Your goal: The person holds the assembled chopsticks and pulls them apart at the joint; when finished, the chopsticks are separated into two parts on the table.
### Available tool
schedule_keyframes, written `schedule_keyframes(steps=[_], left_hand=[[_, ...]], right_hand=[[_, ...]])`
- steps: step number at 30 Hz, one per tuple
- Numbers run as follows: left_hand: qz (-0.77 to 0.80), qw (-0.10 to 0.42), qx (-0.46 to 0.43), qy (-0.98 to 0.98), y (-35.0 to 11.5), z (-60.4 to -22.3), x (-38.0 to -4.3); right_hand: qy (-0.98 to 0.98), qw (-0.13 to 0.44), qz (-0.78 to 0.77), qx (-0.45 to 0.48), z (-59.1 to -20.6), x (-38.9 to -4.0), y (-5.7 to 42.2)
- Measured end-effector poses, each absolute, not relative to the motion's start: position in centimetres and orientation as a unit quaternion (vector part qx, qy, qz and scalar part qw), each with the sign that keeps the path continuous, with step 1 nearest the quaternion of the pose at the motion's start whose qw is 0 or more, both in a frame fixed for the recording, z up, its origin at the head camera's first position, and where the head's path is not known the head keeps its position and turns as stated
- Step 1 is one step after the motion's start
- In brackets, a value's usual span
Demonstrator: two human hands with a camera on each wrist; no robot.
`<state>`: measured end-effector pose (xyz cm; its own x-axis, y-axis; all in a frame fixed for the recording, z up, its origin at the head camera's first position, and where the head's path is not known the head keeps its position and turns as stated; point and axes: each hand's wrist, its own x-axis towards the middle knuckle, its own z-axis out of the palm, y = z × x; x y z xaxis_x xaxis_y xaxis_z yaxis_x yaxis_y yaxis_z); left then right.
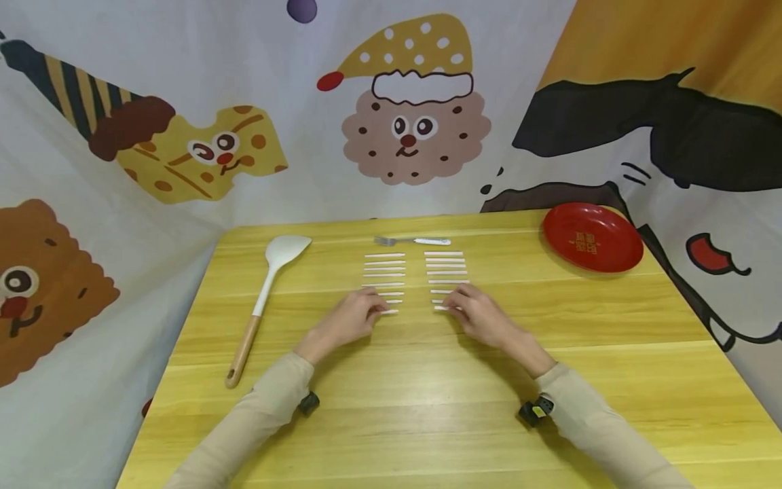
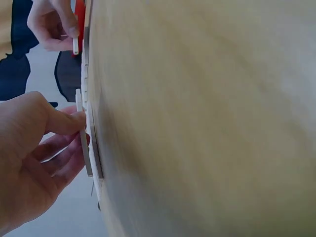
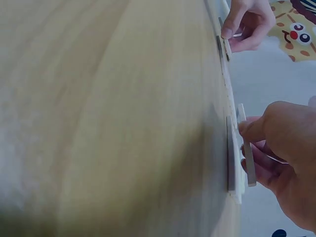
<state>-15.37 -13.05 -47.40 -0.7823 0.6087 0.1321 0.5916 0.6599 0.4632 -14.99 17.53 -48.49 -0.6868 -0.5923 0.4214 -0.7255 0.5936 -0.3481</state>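
Note:
Thin white sticks lie crosswise in two columns on the table, a left column (image 1: 384,269) and a right column (image 1: 447,273). At the near end of the left column my left hand (image 1: 349,318) pinches one stick (image 2: 85,148) between thumb and fingers. Across from it, my right hand (image 1: 485,319) pinches another stick (image 3: 249,158) at the near end of the right column. Both wrist views show the held sticks slightly off the tabletop, close to other sticks. In the head view the fingers partly cover the nearest sticks.
Beyond the columns lies a fork (image 1: 421,241) with a pale patterned handle. A white turner (image 1: 263,292) with a wooden handle rests at the left. A red oval plate (image 1: 620,238) sits at the far right, by the cartoon-print cloth (image 1: 305,197) behind the wooden table (image 1: 403,421).

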Motion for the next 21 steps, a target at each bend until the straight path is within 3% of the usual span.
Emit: schedule_keyframes(steps=[12,21], left_hand=[[0.256,0.045,0.333,0.906,-12.15,-47.65,-15.59],[0.251,0.049,0.326,0.910,-12.07,-47.98,-15.47]], right_hand=[[-0.892,0.082,0.256,0.364,-48.96,-14.94,17.33],[-0.892,0.089,0.247,0.369,-49.22,-14.84,17.24]])
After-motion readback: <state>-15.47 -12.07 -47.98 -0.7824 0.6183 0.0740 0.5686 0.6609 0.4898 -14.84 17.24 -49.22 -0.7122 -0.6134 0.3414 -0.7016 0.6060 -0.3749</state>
